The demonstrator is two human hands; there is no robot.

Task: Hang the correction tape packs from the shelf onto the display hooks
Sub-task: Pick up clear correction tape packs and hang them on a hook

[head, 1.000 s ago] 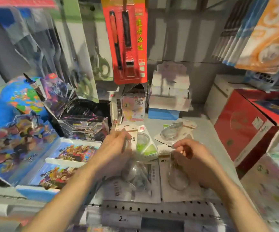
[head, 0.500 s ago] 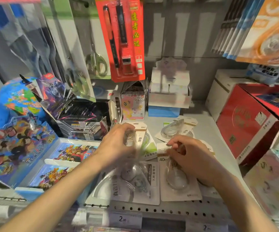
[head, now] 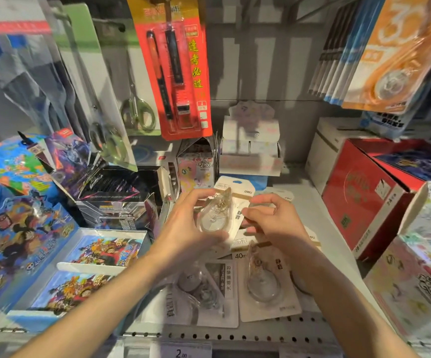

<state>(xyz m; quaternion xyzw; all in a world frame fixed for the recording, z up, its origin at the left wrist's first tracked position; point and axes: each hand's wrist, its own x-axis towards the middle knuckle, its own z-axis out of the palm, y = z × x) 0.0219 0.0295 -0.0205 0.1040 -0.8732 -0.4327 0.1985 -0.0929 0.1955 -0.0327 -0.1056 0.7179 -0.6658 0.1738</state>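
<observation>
head view looks down at a store shelf (head: 312, 208). the left hand (head: 186, 228) grips a correction tape pack (head: 224, 210) by its left side, fingers curled over the top and thumb under the clear bubble, lifted above the shelf. the right hand (head: 273, 223) pinches the same pack's right edge with curled fingers. more tape packs (head: 266, 285) lie flat on the shelf under the wrists, near the front rail. a red pen card (head: 175, 65) and scissors (head: 137, 109) hang above. a red box (head: 364, 200) stands to the right, a globe (head: 15, 164) to the left.
</observation>
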